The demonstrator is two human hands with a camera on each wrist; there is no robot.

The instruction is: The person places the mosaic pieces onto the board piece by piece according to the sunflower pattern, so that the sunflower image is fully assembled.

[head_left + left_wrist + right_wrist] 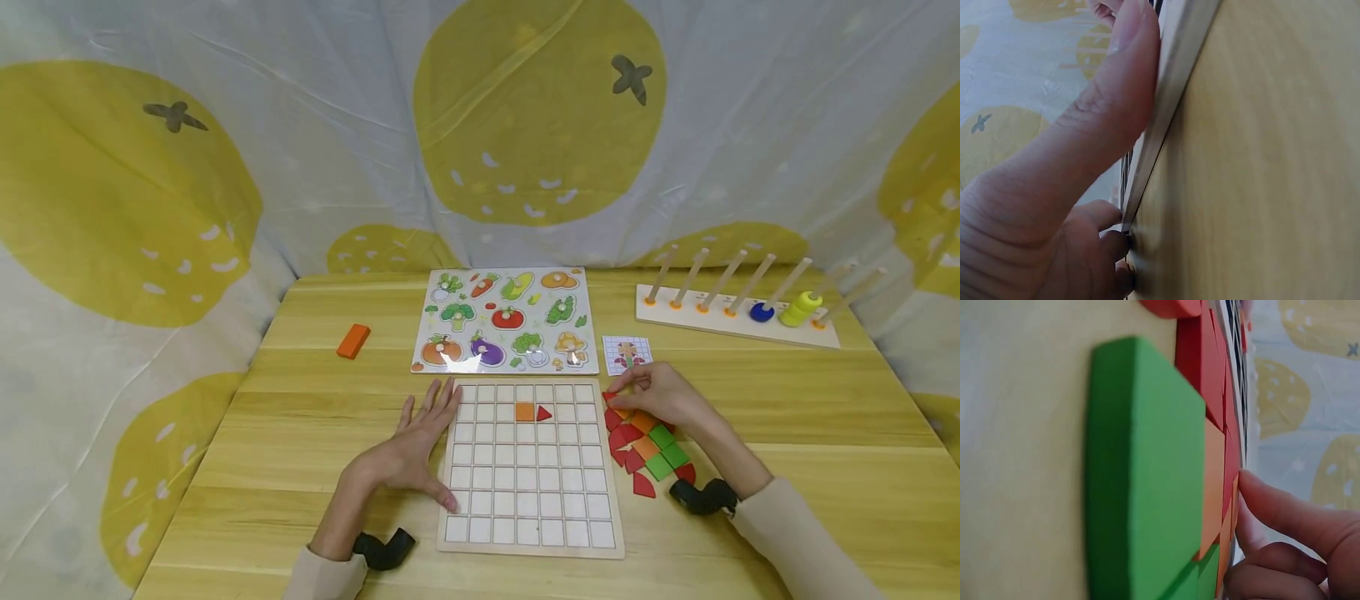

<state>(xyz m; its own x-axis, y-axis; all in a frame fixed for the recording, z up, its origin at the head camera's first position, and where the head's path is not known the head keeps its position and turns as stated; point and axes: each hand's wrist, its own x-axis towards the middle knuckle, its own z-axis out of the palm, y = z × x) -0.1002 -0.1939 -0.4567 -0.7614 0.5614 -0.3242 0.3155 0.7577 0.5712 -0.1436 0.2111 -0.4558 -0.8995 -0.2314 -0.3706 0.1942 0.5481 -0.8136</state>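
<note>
1. Pale wooden grid board (527, 479) is laid flat on the table (300, 450), between the two hands. Its side edges run away from the person; rows and columns look about equal, so no long axis can be told.
2. Left hand (407, 454): fingers spread along the board's left edge, thumb set against it nearer the person. Nothing is gripped; the board is probably being steadied.
3. Orange square (525, 412) is seated in a cell of the second row from the far edge. Red triangle (543, 413) is set in the next cell rightward, tip directed right, flat side toward the square.
4. Right hand (662, 395): fingers bent, tips brought to a red piece (609, 397) at the far end of the loose pile, right of the board. Whether it is pinched or merely touched cannot be told.
5. Red quarter-circle (643, 485) is left at the pile's near edge, curve turned far-right. Pieces are presumably heaped there for easy reach.
6. Printed pattern card (627, 357) is laid flat just beyond the pile, likely to be kept in sight.
</note>
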